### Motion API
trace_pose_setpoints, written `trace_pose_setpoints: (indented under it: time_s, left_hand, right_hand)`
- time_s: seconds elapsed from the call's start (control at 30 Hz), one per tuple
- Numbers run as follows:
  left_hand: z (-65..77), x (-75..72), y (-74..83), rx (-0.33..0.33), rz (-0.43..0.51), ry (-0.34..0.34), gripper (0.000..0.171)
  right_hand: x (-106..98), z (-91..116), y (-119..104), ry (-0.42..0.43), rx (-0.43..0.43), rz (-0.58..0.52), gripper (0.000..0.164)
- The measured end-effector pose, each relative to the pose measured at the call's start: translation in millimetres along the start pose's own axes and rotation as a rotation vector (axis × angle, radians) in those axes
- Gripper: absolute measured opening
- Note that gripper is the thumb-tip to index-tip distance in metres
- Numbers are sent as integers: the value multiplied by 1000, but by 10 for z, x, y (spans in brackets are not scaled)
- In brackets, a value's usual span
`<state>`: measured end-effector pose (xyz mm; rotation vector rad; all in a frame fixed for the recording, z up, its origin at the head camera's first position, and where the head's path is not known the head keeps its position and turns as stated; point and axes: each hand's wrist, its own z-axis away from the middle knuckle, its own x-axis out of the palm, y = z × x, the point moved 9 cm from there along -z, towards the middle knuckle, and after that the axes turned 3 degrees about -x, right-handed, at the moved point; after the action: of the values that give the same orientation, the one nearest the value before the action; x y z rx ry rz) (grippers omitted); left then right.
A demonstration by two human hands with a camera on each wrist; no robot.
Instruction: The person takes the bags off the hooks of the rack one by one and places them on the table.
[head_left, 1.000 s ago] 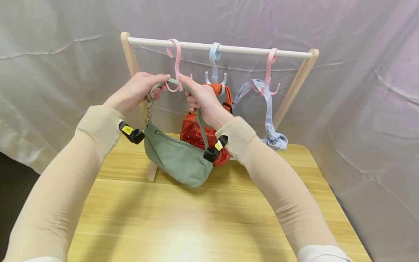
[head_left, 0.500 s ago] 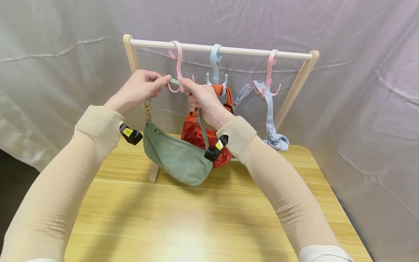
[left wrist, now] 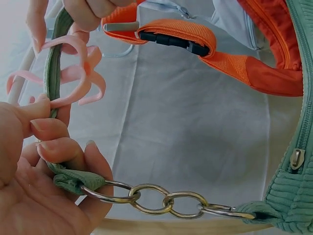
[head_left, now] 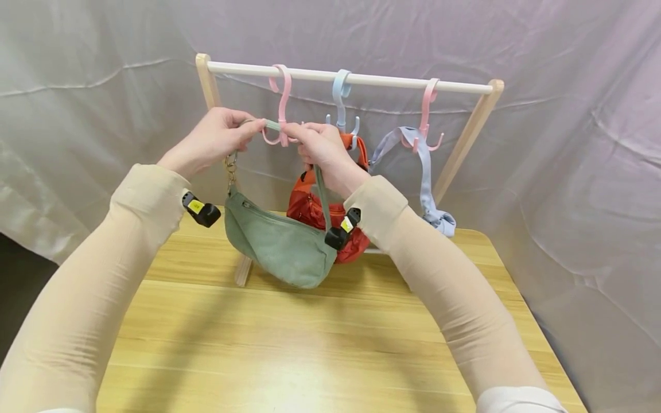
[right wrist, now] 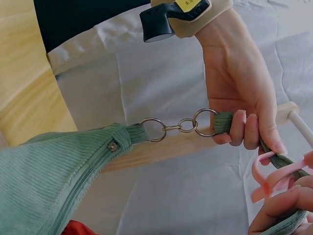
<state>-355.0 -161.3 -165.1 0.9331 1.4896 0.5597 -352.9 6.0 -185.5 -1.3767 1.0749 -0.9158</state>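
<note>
A green corduroy shoulder bag [head_left: 281, 246] hangs by its strap, which both my hands hold at the left pink hook [head_left: 284, 100]. My left hand [head_left: 209, 140] pinches the strap on the chain side, its fingers curled around the strap end in the left wrist view. On the hook's other side, my right hand [head_left: 327, 149] grips the strap. Between the hands, the strap [left wrist: 52, 76] stretches among the hook's prongs. Whether the hook bears any weight, I cannot tell. Metal chain rings [right wrist: 178, 126] join the strap to the bag's zipped end.
A white rail [head_left: 384, 79] on a wooden-legged rack carries the hooks. An orange-red belt bag [head_left: 315, 206] hangs on the blue hook [head_left: 339, 100], partly behind the green bag. A pale blue bag [head_left: 438, 221] hangs from the right pink hook [head_left: 426, 109]. Beneath is a wooden table [head_left: 289, 350].
The strap between my hands has gone from a loose arch to nearly straight. The green bag has risen slightly, and the left pink hook has shifted a little to the right.
</note>
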Motion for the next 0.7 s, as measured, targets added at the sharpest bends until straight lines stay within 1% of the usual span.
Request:
trace_pose_setpoints:
  time_s: [0.17,0.3,0.47,0.57,0.7]
  left_hand:
    - [3,-4,0,1,-15,-3,34]
    - [17,-24,10,-1,-41,9,32]
    - [20,-48,30,-1,-63,17,35]
    - [26,-54,38,-3,-71,18,37]
    - [37,-62,55,9,-97,28,37]
  right_hand:
    - [8,-11,-49,-13,8,25,26]
    - [22,-28,-91,-38,15,39,23]
    - [31,-45,-154,-45,12,69,18]
    - [26,-49,-184,-44,-6,105,15]
    - [25,-41,-240,-51,-73,176,16]
